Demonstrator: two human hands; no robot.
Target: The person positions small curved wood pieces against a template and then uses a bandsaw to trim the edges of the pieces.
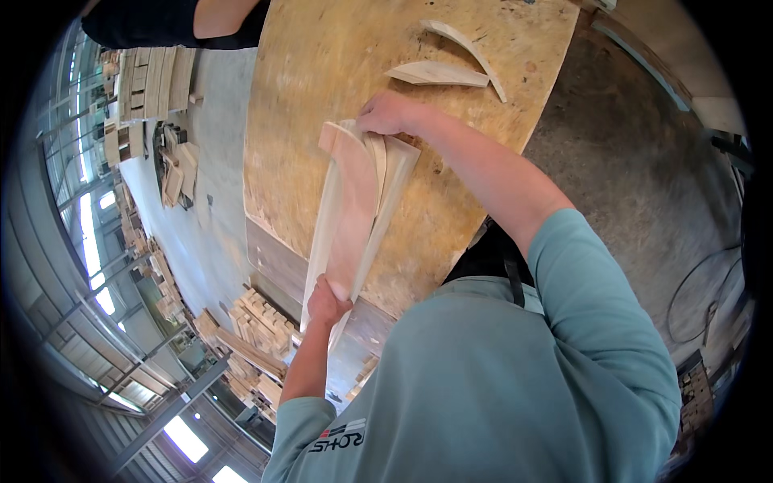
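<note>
A long pale wooden board (318, 241) lies lengthwise on the worktable, its near end reaching past the table's edge. On it rests a wide, curved, reddish wooden piece (353, 217). My left hand (328, 303) is closed round the near end of this piece. Beside its right edge runs a narrow curved wooden strip (380, 165). At the strip's far end is my right hand (385, 113), its fingers curled down onto it; the fingertips are partly hidden. Farther off lie two loose offcuts, a curved one (471, 52) and a pointed one (439, 74).
The worn plywood worktable (298, 97) stretches away ahead of me. Another person's arm (221, 16) shows at the far left. Stacked wood pieces (258, 322) stand at the near left, with more stacks (157, 84) farther back. A cable (684, 298) lies on the floor at right.
</note>
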